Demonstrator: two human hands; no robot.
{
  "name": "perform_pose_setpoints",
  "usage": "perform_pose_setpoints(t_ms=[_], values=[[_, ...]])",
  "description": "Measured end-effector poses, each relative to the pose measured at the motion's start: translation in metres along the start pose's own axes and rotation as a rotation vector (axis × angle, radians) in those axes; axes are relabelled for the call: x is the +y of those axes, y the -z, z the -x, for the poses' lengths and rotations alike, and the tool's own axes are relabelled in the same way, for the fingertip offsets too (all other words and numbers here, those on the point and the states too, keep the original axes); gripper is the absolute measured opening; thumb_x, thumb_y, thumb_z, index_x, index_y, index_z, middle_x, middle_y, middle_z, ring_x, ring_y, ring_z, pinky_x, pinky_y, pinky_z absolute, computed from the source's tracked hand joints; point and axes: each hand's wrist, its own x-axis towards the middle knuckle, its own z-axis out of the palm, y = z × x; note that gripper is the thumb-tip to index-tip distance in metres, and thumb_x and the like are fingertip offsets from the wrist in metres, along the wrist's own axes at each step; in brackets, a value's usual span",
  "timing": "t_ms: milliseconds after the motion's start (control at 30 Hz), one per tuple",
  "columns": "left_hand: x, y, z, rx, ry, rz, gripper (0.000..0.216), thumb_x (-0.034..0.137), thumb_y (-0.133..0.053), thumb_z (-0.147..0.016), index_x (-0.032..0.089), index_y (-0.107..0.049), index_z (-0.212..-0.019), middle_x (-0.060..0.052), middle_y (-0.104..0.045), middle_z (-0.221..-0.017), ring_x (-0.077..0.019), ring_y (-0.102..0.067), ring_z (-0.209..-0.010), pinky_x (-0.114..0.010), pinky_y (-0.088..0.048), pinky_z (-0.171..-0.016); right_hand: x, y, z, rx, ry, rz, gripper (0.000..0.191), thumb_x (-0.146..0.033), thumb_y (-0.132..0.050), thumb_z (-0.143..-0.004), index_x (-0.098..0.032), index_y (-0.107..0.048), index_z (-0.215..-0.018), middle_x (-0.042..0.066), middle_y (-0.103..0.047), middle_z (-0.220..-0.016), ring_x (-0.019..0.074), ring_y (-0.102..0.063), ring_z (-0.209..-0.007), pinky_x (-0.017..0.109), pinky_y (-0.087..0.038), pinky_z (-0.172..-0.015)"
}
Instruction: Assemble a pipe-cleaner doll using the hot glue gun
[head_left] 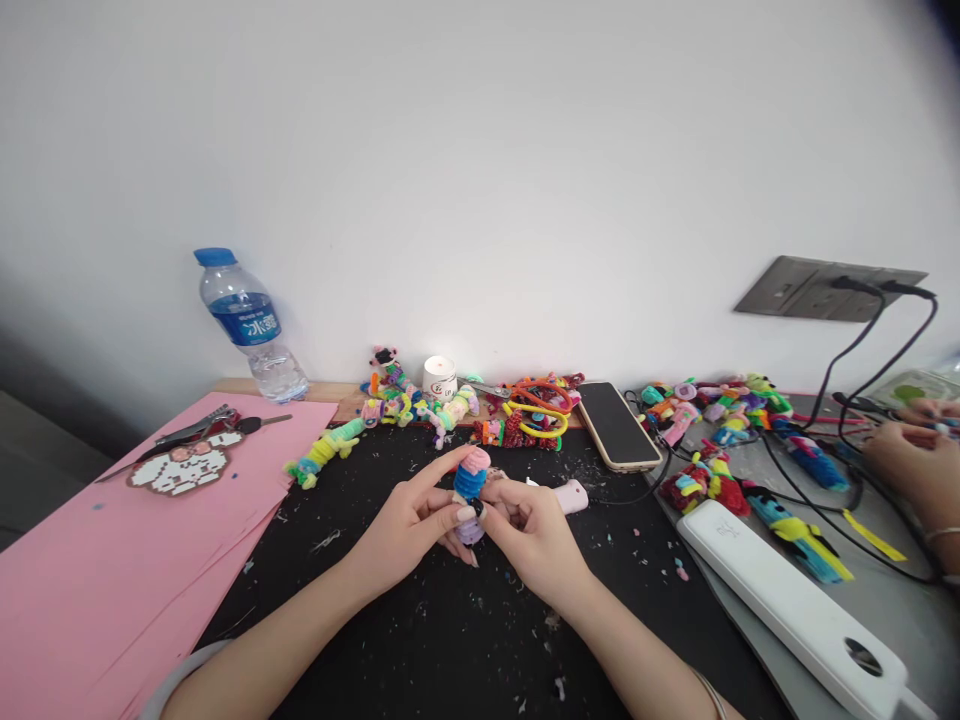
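Observation:
Between my two hands, above the black mat (420,640), is a small fuzzy figure (470,480) with a pink top, a blue middle and a lilac lower part. It looks made of pipe cleaners. My left hand (420,515) grips it from the left, index finger at the pink top and thumb across the front. My right hand (529,525) is closed on its right side, with the thumb by a small dark spot on the figure. Behind my right hand lies a pale pink tool (571,496) with a cord, partly hidden.
Fuzzy figures (326,452), orange-and-yellow-handled scissors (541,410), a paper cup (439,380) and a phone (619,428) line the back. Left are pink sheets (172,560), keys (259,423) and a water bottle (251,325). Right: a white device (795,600), cables and another person's hand (919,460).

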Motion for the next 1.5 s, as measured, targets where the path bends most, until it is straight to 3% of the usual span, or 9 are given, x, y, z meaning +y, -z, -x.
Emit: perform_pose_setpoints(t_ms=[133, 233, 400, 500, 667, 833, 1200, 1400, 1500], values=[[0.001, -0.001, -0.001, 0.009, -0.017, 0.025, 0.064, 0.029, -0.058, -0.081, 0.027, -0.029, -0.138, 0.000, -0.066, -0.068, -0.0197, -0.068, -0.057, -0.033, -0.055, -0.058, 0.001, -0.001, 0.000, 0.013, -0.011, -0.033, 0.023, -0.026, -0.046, -0.084, -0.016, -0.052, -0.064, -0.004, -0.036, -0.056, 0.0097, -0.029, -0.052, 0.023, -0.026, -0.046], [0.003, -0.001, -0.002, 0.033, -0.033, 0.077, 0.071, 0.031, -0.059, -0.081, 0.030, -0.021, -0.140, -0.003, -0.067, -0.081, -0.0196, -0.068, -0.058, -0.036, -0.056, -0.059, 0.001, -0.001, 0.000, -0.014, -0.021, -0.091, 0.024, -0.030, -0.045, -0.086, -0.015, -0.063, -0.089, -0.004, -0.040, -0.057, 0.0091, -0.032, -0.049, 0.022, -0.027, -0.044], [0.005, 0.004, -0.004, 0.075, -0.048, 0.169, 0.071, 0.033, -0.055, -0.084, 0.035, -0.012, -0.140, -0.005, -0.064, -0.092, -0.0173, -0.066, -0.059, -0.039, -0.055, -0.062, -0.004, 0.015, -0.004, 0.125, -0.070, 0.000, 0.039, -0.031, -0.040, -0.088, -0.013, -0.056, -0.119, -0.006, -0.039, -0.050, 0.0083, -0.033, -0.043, 0.020, -0.029, -0.042], [0.006, 0.007, -0.006, 0.122, -0.066, 0.246, 0.070, 0.033, -0.052, -0.085, 0.035, -0.009, -0.141, -0.001, -0.062, -0.079, -0.0145, -0.062, -0.057, -0.033, -0.053, -0.057, -0.006, 0.038, -0.008, 0.200, -0.026, 0.305, 0.033, -0.021, -0.042, -0.085, -0.015, -0.061, -0.110, -0.003, -0.050, -0.056, 0.0107, -0.043, -0.049, 0.022, -0.035, -0.048], [0.008, 0.009, -0.009, 0.199, -0.080, 0.308, 0.073, 0.030, -0.056, -0.083, 0.037, -0.011, -0.141, -0.001, -0.059, -0.077, -0.0106, -0.054, -0.057, -0.024, -0.048, -0.049, 0.005, 0.070, -0.005, -0.015, 0.048, 0.683, 0.050, 0.001, -0.042, -0.063, -0.018, -0.059, -0.106, 0.007, -0.059, -0.104, 0.0207, -0.052, -0.099, 0.034, -0.040, -0.085], [0.008, 0.011, -0.011, 0.174, -0.075, 0.341, 0.069, 0.031, -0.054, -0.084, 0.037, -0.014, -0.141, 0.000, -0.057, -0.074, -0.0118, -0.052, -0.059, -0.025, -0.046, -0.050, 0.011, 0.071, 0.008, -0.209, 0.069, 0.841, 0.059, 0.001, -0.040, -0.062, -0.021, -0.051, -0.115, 0.008, -0.053, -0.112, 0.0219, -0.047, -0.105, 0.038, -0.034, -0.091], [0.006, 0.016, -0.013, 0.152, -0.044, 0.330, 0.070, 0.029, -0.054, -0.085, 0.037, -0.012, -0.140, -0.001, -0.056, -0.081, -0.0122, -0.053, -0.064, -0.027, -0.046, -0.056, 0.024, 0.072, 0.008, -0.101, 0.066, 0.691, 0.052, -0.003, -0.047, -0.064, -0.021, -0.053, -0.113, 0.006, -0.056, -0.100, 0.0212, -0.051, -0.093, 0.034, -0.039, -0.082], [0.000, 0.012, -0.015, 0.146, -0.067, 0.091, 0.083, 0.023, -0.062, -0.077, 0.033, -0.009, -0.140, 0.000, -0.056, -0.086, -0.0105, -0.052, -0.062, -0.029, -0.050, -0.057, 0.029, 0.072, 0.009, 0.090, 0.108, 0.375, 0.015, -0.014, -0.050, -0.077, -0.018, -0.057, -0.090, 0.002, -0.057, -0.077, 0.0146, -0.052, -0.065, 0.025, -0.040, -0.059], [-0.006, 0.010, -0.013, 0.153, -0.023, -0.066, 0.076, 0.024, -0.064, -0.076, 0.034, -0.019, -0.136, 0.000, -0.057, -0.087, -0.0079, -0.051, -0.054, -0.027, -0.051, -0.052, 0.029, 0.069, 0.010, 0.076, 0.110, 0.321, 0.003, -0.017, -0.053, -0.077, -0.018, -0.056, -0.077, 0.000, -0.054, -0.067, 0.0128, -0.048, -0.058, 0.024, -0.036, -0.053]])
